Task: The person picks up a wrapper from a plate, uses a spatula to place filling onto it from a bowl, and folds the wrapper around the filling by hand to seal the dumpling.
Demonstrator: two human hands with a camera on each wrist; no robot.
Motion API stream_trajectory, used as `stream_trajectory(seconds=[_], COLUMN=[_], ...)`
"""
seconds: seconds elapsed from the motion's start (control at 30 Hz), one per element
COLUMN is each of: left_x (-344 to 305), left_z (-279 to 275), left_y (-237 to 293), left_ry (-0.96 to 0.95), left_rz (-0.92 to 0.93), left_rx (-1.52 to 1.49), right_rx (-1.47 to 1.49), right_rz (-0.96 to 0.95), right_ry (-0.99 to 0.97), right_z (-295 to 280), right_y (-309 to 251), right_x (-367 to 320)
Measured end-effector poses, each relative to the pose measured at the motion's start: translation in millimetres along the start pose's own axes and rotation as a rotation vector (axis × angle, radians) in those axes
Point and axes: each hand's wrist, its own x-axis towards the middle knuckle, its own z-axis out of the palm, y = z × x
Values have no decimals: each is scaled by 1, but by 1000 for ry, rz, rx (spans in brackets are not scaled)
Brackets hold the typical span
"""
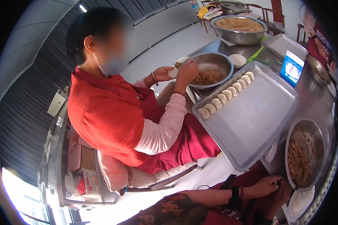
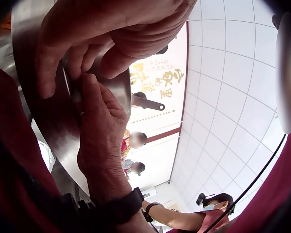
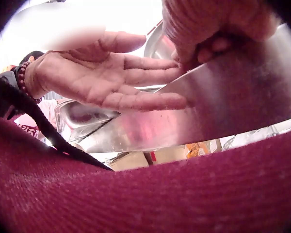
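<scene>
Since the steel bowl of filling point(image 1: 298, 161) sits at the edge of the desk point(image 1: 307, 103), presumably for easy reach, the left hand point(image 3: 102, 80) (fingers nearly straight, palm bare) meets the right hand point(image 1: 282, 195) beside that bowl, whether its bunched fingers pinch anything I cannot tell.

The left hand point(image 3: 106, 77) is outstretched (palm showing) beside the curled right hand point(image 3: 216, 22).

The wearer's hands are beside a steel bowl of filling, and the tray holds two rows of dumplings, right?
Not quite: the head view shows one row of dumplings in the tray. The wearer's hands are beside a steel bowl of filling, as stated.
</scene>
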Motion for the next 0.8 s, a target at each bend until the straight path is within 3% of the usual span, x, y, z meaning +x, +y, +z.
stream_trajectory(seconds=[0.2,0.33,0.63,0.8], left_x=[2,-1,0,2], left_z=[7,1,2,2], left_y=[-16,-4,-7,-12], left_ry=[68,-3,12,6], left_rz=[115,24,62,82], left_rx=[-13,-42,-30,-26], right_rx=[-87,-152,19,-157], right_rz=[-111,-172,-16,-173], right_ry=[20,30,-10,37], right_z=[5,4,1,5], right_y=[13,1,-3,5], right_x=[-2,-1,-1,-2])
